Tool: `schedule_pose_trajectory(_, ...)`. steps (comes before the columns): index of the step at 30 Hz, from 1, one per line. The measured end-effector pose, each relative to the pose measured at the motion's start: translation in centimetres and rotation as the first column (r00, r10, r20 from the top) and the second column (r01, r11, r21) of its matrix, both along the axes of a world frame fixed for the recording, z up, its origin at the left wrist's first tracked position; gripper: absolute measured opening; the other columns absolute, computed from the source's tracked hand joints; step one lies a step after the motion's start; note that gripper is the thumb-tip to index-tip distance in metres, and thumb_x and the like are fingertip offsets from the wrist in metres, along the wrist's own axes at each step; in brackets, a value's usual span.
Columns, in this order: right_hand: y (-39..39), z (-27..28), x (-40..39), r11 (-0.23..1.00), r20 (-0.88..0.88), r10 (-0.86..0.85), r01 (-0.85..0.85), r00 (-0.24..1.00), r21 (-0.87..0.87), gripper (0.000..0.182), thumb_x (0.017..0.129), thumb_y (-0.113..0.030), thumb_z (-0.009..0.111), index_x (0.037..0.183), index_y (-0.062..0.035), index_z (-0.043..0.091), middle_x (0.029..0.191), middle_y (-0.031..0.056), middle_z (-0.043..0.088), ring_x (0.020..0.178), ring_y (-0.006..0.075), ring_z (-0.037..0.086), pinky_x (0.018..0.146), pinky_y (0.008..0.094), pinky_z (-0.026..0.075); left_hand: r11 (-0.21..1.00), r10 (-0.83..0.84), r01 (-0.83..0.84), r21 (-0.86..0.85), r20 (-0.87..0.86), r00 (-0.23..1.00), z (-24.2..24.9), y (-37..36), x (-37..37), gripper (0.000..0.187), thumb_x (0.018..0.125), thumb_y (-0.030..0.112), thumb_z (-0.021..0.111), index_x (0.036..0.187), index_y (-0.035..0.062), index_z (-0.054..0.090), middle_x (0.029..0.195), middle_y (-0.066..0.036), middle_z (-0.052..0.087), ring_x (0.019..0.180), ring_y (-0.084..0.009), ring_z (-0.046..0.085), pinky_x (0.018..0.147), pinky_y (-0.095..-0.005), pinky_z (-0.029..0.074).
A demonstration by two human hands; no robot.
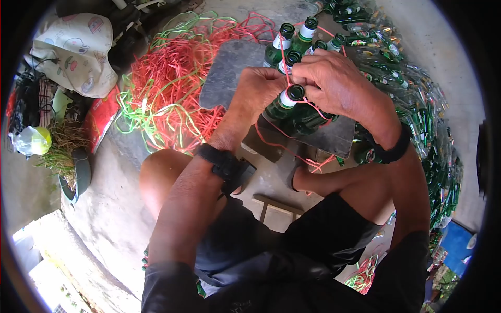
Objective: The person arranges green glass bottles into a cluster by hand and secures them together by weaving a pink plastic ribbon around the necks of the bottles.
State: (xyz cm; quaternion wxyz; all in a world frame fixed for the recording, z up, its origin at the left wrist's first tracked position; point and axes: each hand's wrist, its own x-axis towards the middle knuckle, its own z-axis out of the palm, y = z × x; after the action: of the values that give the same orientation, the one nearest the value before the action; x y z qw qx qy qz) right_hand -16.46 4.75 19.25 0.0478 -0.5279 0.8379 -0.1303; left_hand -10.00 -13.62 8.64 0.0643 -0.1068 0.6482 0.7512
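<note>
Several green glass bottles (286, 101) with white neck labels stand bunched together on a grey slab (229, 68). A red plastic string (284, 55) runs around their necks. My left hand (258, 88) is closed by the neck of the nearest bottle and pinches the string. My right hand (334, 81) lies over the bunch from the right, fingers curled on the string and the bottle tops. Both wrists wear black bands. The fingertips are partly hidden behind the bottle necks.
A heap of loose red and green string (167, 88) lies left of the slab. A big pile of green bottles (422, 120) fills the right side. A patterned cloth bag (78, 49) and clutter sit at far left. My knees are below the slab.
</note>
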Motion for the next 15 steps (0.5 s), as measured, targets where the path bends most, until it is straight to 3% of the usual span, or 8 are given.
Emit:
schedule_pose_trajectory(1,-0.1,0.3,0.3,1.0,0.0,0.0,0.0,1.0,0.002,0.011,0.082,-0.004,0.063,0.091,-0.0057,0.068,0.088,0.0129,0.067,0.092,0.0359,0.065,0.087,0.0467,0.051,1.0,-0.013,0.013,-0.013,0.004,1.0,-0.1,-0.1,0.0,0.014,0.089,0.015,0.081,0.091,0.0009,0.081,0.083,-0.003,0.076,0.072,-0.0068,0.066,0.061,-0.0251,0.054)
schedule_pose_trajectory(3,-0.2,0.9,0.8,0.999,-0.196,-0.018,0.009,0.98,-0.044,0.005,0.082,-0.005,0.064,0.087,-0.0051,0.066,0.085,0.0118,0.064,0.089,0.0359,0.063,0.086,0.0476,0.049,1.0,-0.021,0.02,0.02,0.019,1.0,-0.2,-0.1,-0.1,0.014,0.089,0.015,0.081,0.092,0.001,0.081,0.083,-0.003,0.076,0.072,-0.0068,0.066,0.061,-0.0254,0.055)
schedule_pose_trajectory(7,-0.1,1.4,0.3,0.995,-0.122,0.011,-0.023,0.992,-0.097,0.005,0.084,-0.007,0.065,0.083,-0.0039,0.061,0.083,0.0111,0.062,0.085,0.0356,0.06,0.083,0.0472,0.047,0.998,-0.034,0.034,0.059,0.003,0.999,-0.2,-0.1,-0.1,0.014,0.09,0.015,0.081,0.093,0.0012,0.081,0.084,-0.003,0.076,0.07,-0.0066,0.066,0.06,-0.0263,0.055)
schedule_pose_trajectory(9,0.2,0.9,-0.1,0.982,0.019,0.047,-0.043,0.999,-0.185,0.011,0.085,-0.008,0.067,0.082,-0.0041,0.056,0.081,0.0109,0.06,0.083,0.0351,0.059,0.08,0.0456,0.046,0.997,-0.042,0.041,0.06,0.011,0.999,0.3,0.0,0.0,0.015,0.09,0.016,0.082,0.093,0.0013,0.081,0.084,-0.003,0.075,0.07,-0.0064,0.065,0.06,-0.0259,0.055)
schedule_pose_trajectory(12,0.4,1.0,-0.5,0.986,0.121,0.028,-0.007,0.992,-0.167,0.014,0.086,-0.008,0.067,0.084,-0.0047,0.054,0.078,0.0098,0.06,0.081,0.0351,0.058,0.08,0.0449,0.046,0.997,-0.044,0.044,0.067,-0.002,0.999,0.4,0.2,0.0,0.015,0.091,0.016,0.082,0.093,0.0012,0.081,0.083,-0.002,0.075,0.069,-0.006,0.064,0.058,-0.0252,0.053)
schedule_pose_trajectory(13,0.4,1.1,-0.4,0.986,0.12,0.026,-0.006,0.992,-0.165,0.014,0.086,-0.008,0.067,0.084,-0.0047,0.054,0.078,0.0098,0.06,0.081,0.0351,0.058,0.08,0.0449,0.046,0.997,-0.036,0.037,0.073,-0.023,0.999,0.4,0.3,0.0,0.016,0.091,0.017,0.082,0.093,0.0012,0.081,0.082,-0.001,0.074,0.068,-0.0057,0.064,0.057,-0.0248,0.053)
schedule_pose_trajectory(15,0.2,1.4,-0.1,0.983,-0.061,0.024,-0.034,0.998,-0.18,0.016,0.086,-0.01,0.069,0.081,-0.0057,0.055,0.073,0.0091,0.059,0.079,0.0362,0.058,0.081,0.0465,0.045,0.996,-0.042,0.044,0.083,-0.027,0.999,0.6,0.3,-0.1,0.016,0.091,0.018,0.082,0.093,0.0016,0.081,0.081,-0.001,0.074,0.067,-0.0049,0.063,0.056,-0.024,0.051)
